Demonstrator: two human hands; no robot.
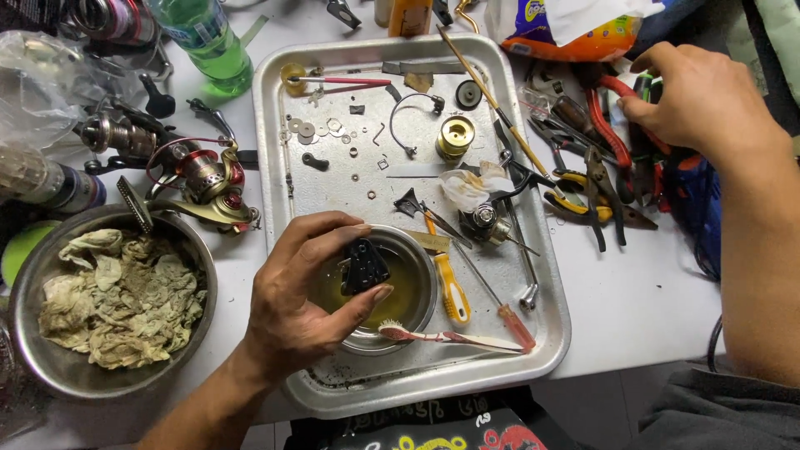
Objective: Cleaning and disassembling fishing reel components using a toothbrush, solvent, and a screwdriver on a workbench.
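The left hand [292, 304] had a small black reel part [363, 265] pinched between thumb and fingertips, held right over a little steel bowl [421, 258] of yellowish liquid that sat in the near end of a big metal tray [550, 333]. A toothbrush [450, 337] lay in the tray just in front of the bowl, touching its rim, and a yellow-handled tool [451, 287] plus a red-handled screwdriver [508, 317] lay just to the right of it, so that side was pretty cramped. Further up the tray there was a scatter of small washers [321, 129], a wire bail [404, 117], a brass-coloured spool piece [456, 136] and a crumpled bit of tissue [471, 185]. The right hand [700, 104] was way over on the far right, off the tray, fingers curled down onto a pile of pliers [596, 187] and red-handled cutters [612, 108]; couldn't really tell if it was actually gripping one or just resting on them. Left of the tray sat a gold and red spinning reel [208, 179], and nearer was a large bowl [42, 367] stuffed with dirty rags [125, 296]. A green bottle [208, 42] stood at the back left, well clear of both hands.
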